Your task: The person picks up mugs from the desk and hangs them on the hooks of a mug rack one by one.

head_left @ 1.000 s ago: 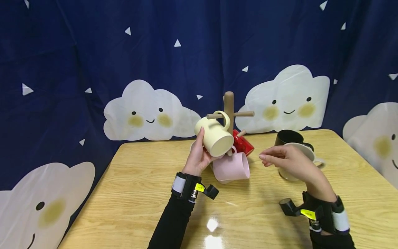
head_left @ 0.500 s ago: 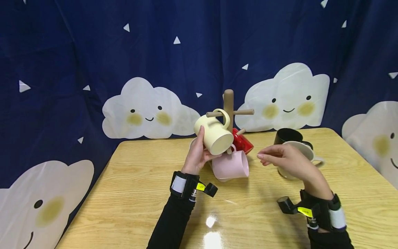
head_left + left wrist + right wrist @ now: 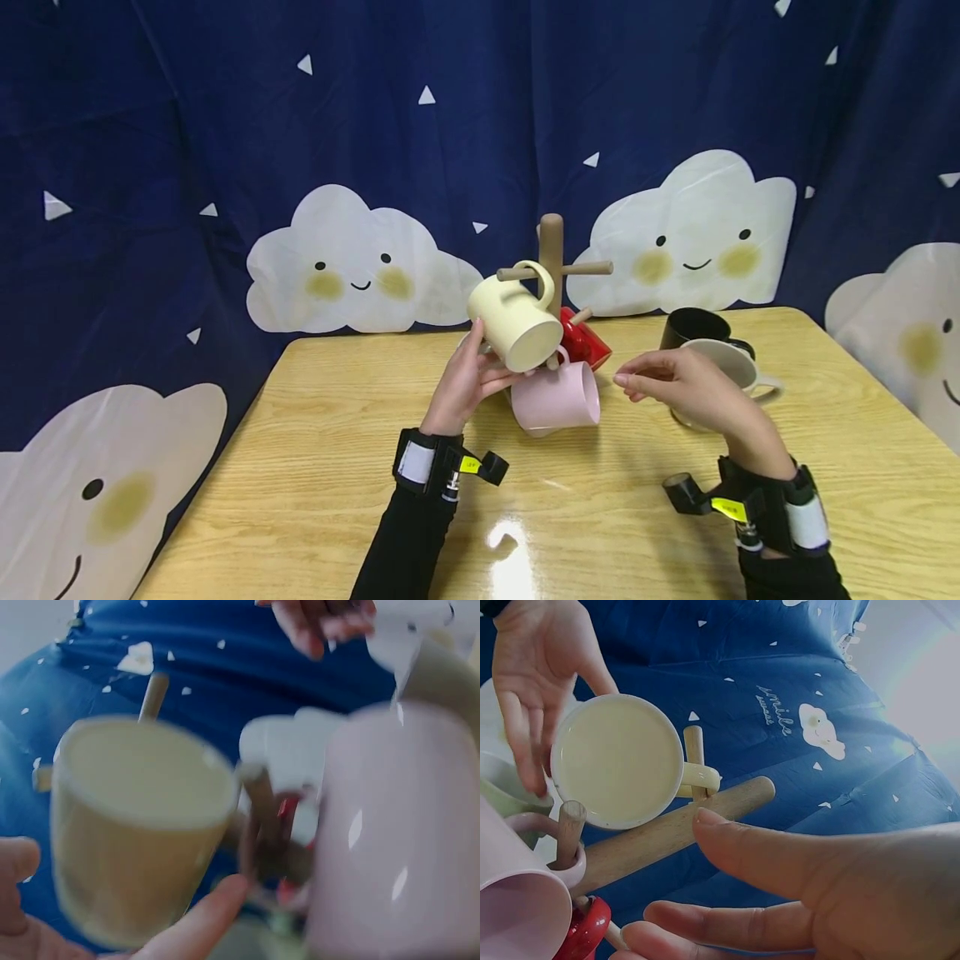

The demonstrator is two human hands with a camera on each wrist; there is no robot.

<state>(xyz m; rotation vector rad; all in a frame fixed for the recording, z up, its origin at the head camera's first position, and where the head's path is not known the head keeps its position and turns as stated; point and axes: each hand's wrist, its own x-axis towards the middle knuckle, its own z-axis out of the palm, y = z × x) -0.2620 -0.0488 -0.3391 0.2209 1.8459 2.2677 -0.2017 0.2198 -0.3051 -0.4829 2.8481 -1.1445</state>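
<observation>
A cream mug hangs tilted by its handle from an upper left peg of a wooden mug tree. My left hand is beside and under its body, thumb and fingers spread; the right wrist view shows these fingers extended, not curled round it. Below it a pink mug hangs on a lower peg, near my left fingertips. Behind the post is a red mug. My right hand hovers right of the tree with nothing in it, its thumb and fingers loosely bent.
On the table's right side stand a black mug and a white mug, partly hidden by my right hand. A pale green mug shows behind the pink one in the right wrist view. A blue curtain hangs behind.
My left hand has loosened from the cream mug and slid slightly down and left; the mug stays on its peg. My right hand has drifted slightly left.
</observation>
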